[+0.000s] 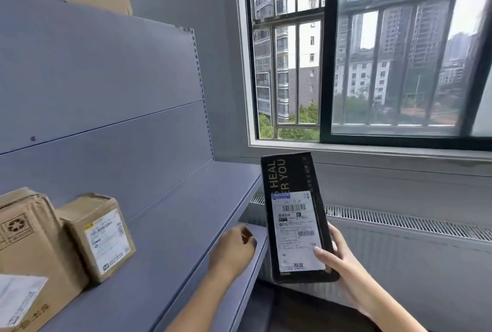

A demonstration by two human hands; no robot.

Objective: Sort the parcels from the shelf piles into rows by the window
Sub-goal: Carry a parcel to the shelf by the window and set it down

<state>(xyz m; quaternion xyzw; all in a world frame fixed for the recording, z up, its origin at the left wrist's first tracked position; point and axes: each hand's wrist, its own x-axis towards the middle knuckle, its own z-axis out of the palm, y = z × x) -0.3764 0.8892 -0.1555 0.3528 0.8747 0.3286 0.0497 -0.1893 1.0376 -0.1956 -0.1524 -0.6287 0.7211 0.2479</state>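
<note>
my right hand (339, 259) grips the black parcel (288, 177) at its near end. the thumb lies across the lower corner of the white shipping label (295, 230) and the fingers wrap around the right edge. the parcel stands up and away from that hand with its label face toward me. its far end reaches up toward the sill of the barred window (372, 52). it is in the air, just right of the shelf (173, 225) end, and i cannot see it touching the shelf.

my left hand (234, 246) is just left of the parcel, over the front corner of the shelf with its back toward me. the fingers bend away behind the knuckles, so i cannot tell whether they hold the shelf edge or just rest there. no parcel is in it.

further left of that hand, well apart from it, a small brown box (98, 235) stands on the shelf with a label on its side. it sits close against a larger brown carton (29, 238) printed with a recycling mark. nearer to me than those two, a white-labelled parcel (18, 297) cuts into the frame corner.

beyond the right hand, below the window, a white radiator (412, 251) runs along the wall.
</note>
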